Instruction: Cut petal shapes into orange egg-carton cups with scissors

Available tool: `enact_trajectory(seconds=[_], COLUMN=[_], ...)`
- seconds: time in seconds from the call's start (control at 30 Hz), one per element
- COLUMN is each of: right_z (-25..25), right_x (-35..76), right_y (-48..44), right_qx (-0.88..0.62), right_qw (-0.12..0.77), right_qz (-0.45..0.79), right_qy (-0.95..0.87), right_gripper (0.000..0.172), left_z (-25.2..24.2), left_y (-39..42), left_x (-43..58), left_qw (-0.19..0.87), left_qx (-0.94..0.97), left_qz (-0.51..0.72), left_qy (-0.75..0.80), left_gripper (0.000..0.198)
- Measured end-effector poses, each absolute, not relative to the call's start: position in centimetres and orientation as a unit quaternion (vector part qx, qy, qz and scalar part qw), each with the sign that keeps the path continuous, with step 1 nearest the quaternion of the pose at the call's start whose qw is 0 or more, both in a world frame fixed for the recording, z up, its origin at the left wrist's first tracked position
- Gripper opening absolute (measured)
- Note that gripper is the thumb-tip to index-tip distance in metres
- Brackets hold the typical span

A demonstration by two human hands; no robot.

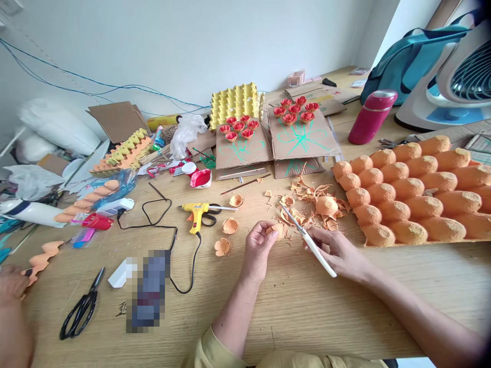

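My left hand [258, 248] pinches a small orange egg-carton cup [279, 231] between thumb and fingers. My right hand [339, 250] grips white-handled scissors [318, 254], their blades slanting up and left just beyond the cup. Whether the blades touch the cup, I cannot tell. Left of the cup, three petal-cut cups [230, 226] stand in a rough column. Behind the scissors lie a pile of orange carton scraps [303, 197] and a rounded carton cup [327, 205].
A large orange egg tray [406, 191] fills the right side. A yellow glue gun [196, 215] with its cord, black scissors [82, 309] and a red paint cup [201, 178] lie left. Cardboard with red flowers [301, 135] leans behind. Another person's hand [13, 281] holds a carton strip [42, 260].
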State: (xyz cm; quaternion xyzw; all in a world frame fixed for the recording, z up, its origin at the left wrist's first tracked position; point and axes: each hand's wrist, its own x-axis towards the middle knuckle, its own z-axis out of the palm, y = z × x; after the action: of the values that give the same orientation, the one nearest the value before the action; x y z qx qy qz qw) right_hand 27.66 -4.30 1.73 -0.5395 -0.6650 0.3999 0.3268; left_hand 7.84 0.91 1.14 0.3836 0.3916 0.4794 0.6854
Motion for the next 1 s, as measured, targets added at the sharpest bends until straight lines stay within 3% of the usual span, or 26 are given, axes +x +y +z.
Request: enact_trajectory(seconds=[0.13,0.23,0.63,1.0], right_z=[1.3,0.8,1.1,1.3], right_x=[27.6,27.7,27.7,27.5], right_y=[-4.3,-4.2,-4.0,-4.0], right_qx=[-0.542,-0.531,-0.559,-0.562], right_qw=[0.274,0.253,0.193,0.181], right_qz=[0.223,0.159,0.066,0.083], right_qy=[-0.763,-0.793,-0.803,-0.803], right_gripper=[0.023,0.021,0.020,0.023], left_z=[1.0,1.2,0.6,0.6], left_y=[1.1,1.2,1.5,1.3], left_x=[7.8,7.8,7.8,8.0], left_qw=[0.680,0.676,0.661,0.667], left_qx=[0.360,0.353,0.359,0.390], left_qz=[0.495,0.502,0.521,0.503], left_qy=[0.404,0.408,0.402,0.387], left_gripper=[0.032,0.031,0.027,0.021])
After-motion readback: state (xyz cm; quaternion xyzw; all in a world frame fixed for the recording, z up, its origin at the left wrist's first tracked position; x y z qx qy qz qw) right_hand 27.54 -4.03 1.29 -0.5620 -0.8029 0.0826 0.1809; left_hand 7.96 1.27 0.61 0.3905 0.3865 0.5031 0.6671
